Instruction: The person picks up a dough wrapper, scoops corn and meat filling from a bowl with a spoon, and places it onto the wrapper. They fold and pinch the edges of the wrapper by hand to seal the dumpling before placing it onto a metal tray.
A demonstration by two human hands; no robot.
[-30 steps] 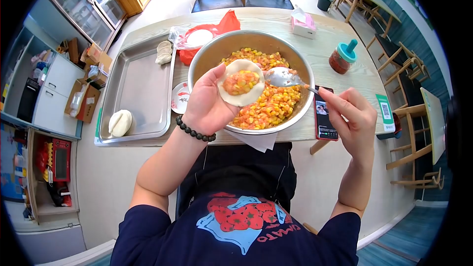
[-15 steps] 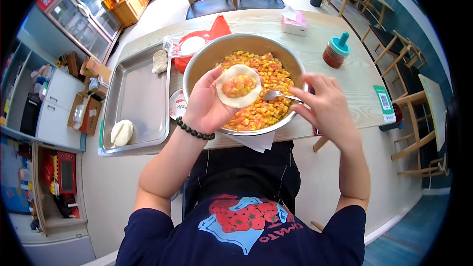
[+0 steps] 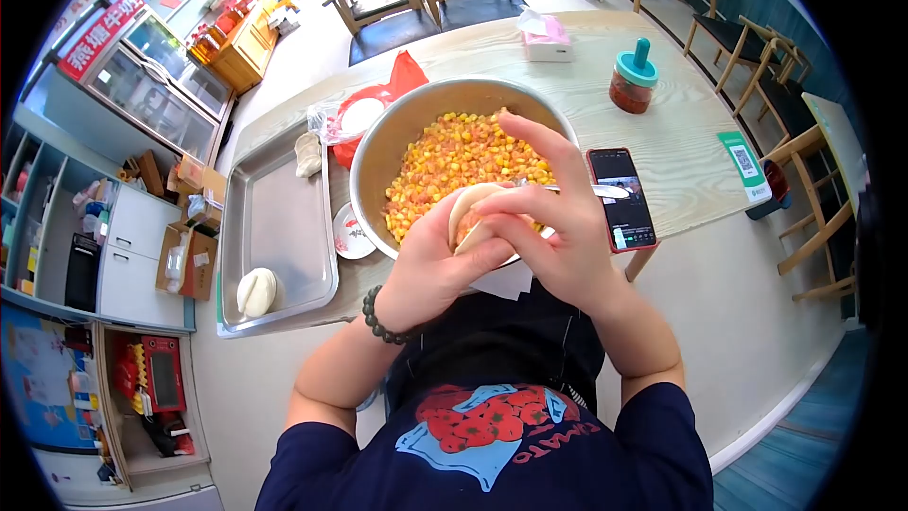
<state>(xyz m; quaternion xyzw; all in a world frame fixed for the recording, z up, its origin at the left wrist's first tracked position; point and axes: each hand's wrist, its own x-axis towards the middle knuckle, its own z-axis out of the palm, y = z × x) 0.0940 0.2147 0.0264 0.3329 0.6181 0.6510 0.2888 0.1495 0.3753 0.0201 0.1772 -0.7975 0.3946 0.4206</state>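
A round dough wrapper [image 3: 463, 210], folded over a corn-and-meat filling, is held in front of the large metal bowl [image 3: 376, 128]. My left hand [image 3: 430, 260] cups it from below and the left, fingers closed round it. From the other side, my right hand [image 3: 558, 232] grips the wrapper's edge with thumb and fingers, its index finger raised. Some filling shows between the folded edges. Yellow corn filling [image 3: 463, 151] lies in the bowl. A metal fork's handle [image 3: 611, 191] sticks out past the bowl's right rim; its head is hidden behind my right hand.
At left, a metal tray [image 3: 284, 270] holds folded dough pieces [image 3: 256, 292]. Beside it are a small patterned plate [image 3: 353, 232] and a red plastic bag [image 3: 402, 80]. A phone [image 3: 621, 213], a lidded jar [image 3: 633, 85] and a tissue box [image 3: 546, 43] stand right of the bowl.
My right hand has let go of the fork and moved left onto the wrapper. The wrapper, flat and open before, is now folded over its filling. The view has tilted slightly.
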